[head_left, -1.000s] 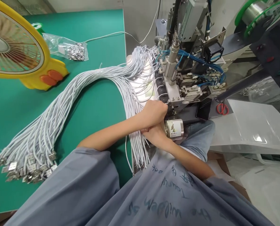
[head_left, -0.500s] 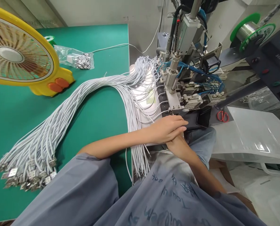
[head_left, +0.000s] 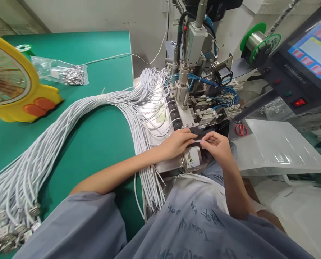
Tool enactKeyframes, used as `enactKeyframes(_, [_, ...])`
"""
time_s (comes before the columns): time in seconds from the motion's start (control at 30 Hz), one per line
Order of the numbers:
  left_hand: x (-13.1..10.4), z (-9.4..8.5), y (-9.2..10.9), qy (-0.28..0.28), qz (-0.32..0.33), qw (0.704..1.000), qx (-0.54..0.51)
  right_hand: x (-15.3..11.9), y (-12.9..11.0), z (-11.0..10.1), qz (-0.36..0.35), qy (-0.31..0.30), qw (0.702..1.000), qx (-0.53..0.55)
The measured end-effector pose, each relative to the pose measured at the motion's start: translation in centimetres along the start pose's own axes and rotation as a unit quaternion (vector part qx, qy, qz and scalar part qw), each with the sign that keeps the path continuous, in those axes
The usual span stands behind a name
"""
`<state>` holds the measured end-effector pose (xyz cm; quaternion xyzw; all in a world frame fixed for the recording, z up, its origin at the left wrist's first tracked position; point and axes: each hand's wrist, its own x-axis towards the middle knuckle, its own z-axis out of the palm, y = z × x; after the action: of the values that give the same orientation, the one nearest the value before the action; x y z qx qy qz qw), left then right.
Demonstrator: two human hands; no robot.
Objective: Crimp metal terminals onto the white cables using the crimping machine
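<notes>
A short stretch of white cable [head_left: 197,141] runs between my two hands in front of the machine [head_left: 186,111]. My left hand [head_left: 178,143] is closed on it, with the forearm across the white cable bundle [head_left: 141,138]. On the other side my right hand [head_left: 216,144] pinches the cable between thumb and fingers. Just below the hands sits a round container with a white label [head_left: 192,158]. Thin cables from the bundle lead into the black holder [head_left: 174,111] at the machine's left side.
A yellow fan [head_left: 39,97] stands on the green table [head_left: 95,144] at left, near a bag of metal parts [head_left: 72,75]. Metal connectors [head_left: 12,230] end the bundle. At right are red scissors [head_left: 241,130], a solder spool [head_left: 257,41] and a control panel [head_left: 311,57].
My hands have come apart from their overlapped pose, and a white cable now shows between them. The labelled container has come into sight. The view has turned to the right.
</notes>
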<state>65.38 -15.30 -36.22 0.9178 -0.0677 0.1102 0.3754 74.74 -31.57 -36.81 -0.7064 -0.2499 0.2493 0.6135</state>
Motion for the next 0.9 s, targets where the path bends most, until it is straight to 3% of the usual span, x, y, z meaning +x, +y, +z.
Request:
enactKeyframes(0.13, [0.2,-0.1,-0.6,0.052,0.038,0.997,-0.052,-0.1,0.1,1.0,0.002,0.022,0.988,0.153])
enactKeyframes(0.23, [0.3,-0.4,-0.5,0.072,0.048,0.995,-0.057,-0.2,-0.1,2.0,0.013,0.042,0.978,0.202])
enactKeyframes(0.4, [0.3,-0.4,-0.1,0.093,0.052,0.992,-0.064,-0.2,-0.4,2.8,0.005,0.085,0.974,0.208])
enactKeyframes(0.67, [0.2,-0.3,-0.2,0.121,0.076,0.989,-0.047,-0.3,-0.5,2.6,0.018,0.08,0.979,0.185])
enactKeyframes(0.9, [0.3,-0.4,-0.2,0.072,0.087,0.992,-0.062,-0.3,0.1,2.9,-0.047,0.084,0.99,0.104])
